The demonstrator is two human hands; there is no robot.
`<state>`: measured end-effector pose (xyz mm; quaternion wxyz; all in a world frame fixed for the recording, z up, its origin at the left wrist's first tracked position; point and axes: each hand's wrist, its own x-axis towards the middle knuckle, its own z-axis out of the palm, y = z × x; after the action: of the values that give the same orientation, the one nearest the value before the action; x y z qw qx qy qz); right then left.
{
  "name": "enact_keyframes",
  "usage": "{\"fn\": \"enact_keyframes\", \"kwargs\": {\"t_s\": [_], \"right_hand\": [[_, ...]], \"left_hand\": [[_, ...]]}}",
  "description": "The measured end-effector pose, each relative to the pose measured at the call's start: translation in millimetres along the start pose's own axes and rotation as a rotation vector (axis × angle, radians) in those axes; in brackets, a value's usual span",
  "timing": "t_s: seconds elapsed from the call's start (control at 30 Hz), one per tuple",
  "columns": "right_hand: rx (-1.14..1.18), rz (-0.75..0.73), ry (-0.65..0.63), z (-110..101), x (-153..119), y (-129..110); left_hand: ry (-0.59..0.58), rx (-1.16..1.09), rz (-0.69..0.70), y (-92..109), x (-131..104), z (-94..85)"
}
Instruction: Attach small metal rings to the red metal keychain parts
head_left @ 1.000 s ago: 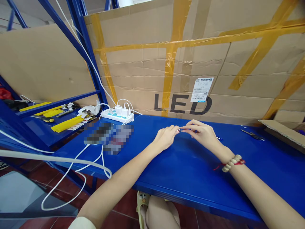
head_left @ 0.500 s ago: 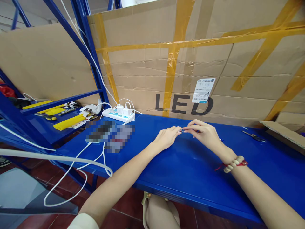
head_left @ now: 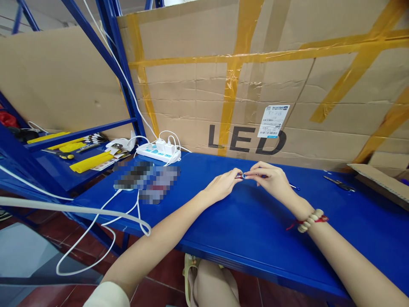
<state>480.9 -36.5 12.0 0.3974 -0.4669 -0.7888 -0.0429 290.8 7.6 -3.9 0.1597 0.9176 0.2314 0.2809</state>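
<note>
Over the blue tabletop (head_left: 255, 238), my left hand (head_left: 222, 185) is closed on a small shiny object (head_left: 239, 175) with red and silver-blue parts. Its exact kind is too small to make out. Thumb and fingertips of my right hand (head_left: 270, 179) pinch the right end of that same object, so the two hands nearly meet. A thin blue pen-like stick (head_left: 294, 186) lies on the table just beyond my right wrist, partly hidden by the hand. A beaded bracelet (head_left: 309, 221) with a red cord circles the right wrist.
A white power strip (head_left: 156, 152) with plugged-in chargers stands at the back left, white cables (head_left: 92, 217) looping off the front edge. Two blurred flat items lie before it. Scissors (head_left: 338, 183) and a cardboard tray (head_left: 380, 183) lie right. A large carton (head_left: 191, 98) walls the back.
My right hand has shifted slightly left, uncovering more of the blue stick. More of the small object shows between the hands, and both still grip it.
</note>
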Motion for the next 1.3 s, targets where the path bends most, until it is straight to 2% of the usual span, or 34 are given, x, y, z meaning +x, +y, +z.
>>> {"fn": "enact_keyframes", "kwargs": {"t_s": [0.13, 0.4, 0.7, 1.0, 1.13, 1.3], "right_hand": [[0.072, 0.043, -0.008, 0.9, 0.3, 2.0], [0.207, 0.110, 0.002, 3.8, 1.3, 0.4], [-0.003, 0.168, -0.047, -4.8, 1.7, -5.7], [-0.035, 0.212, -0.101, -8.5, 3.9, -8.8], [0.055, 0.259, -0.147, -3.3, 2.9, -2.5], [0.395, 0.446, -0.212, -0.6, 3.6, -2.0]], "left_hand": [[-0.033, -0.058, -0.021, 0.2, -1.3, 0.1], [-0.034, -0.024, -0.050, 4.2, -2.8, -2.2], [-0.026, -0.055, -0.019, 6.9, -2.1, -3.5], [-0.010, -0.044, -0.013, 8.1, -1.4, -4.0], [-0.012, -0.037, 0.029, 5.1, -1.6, -3.5], [0.013, -0.044, 0.050, 5.2, -0.7, -2.4]]}}
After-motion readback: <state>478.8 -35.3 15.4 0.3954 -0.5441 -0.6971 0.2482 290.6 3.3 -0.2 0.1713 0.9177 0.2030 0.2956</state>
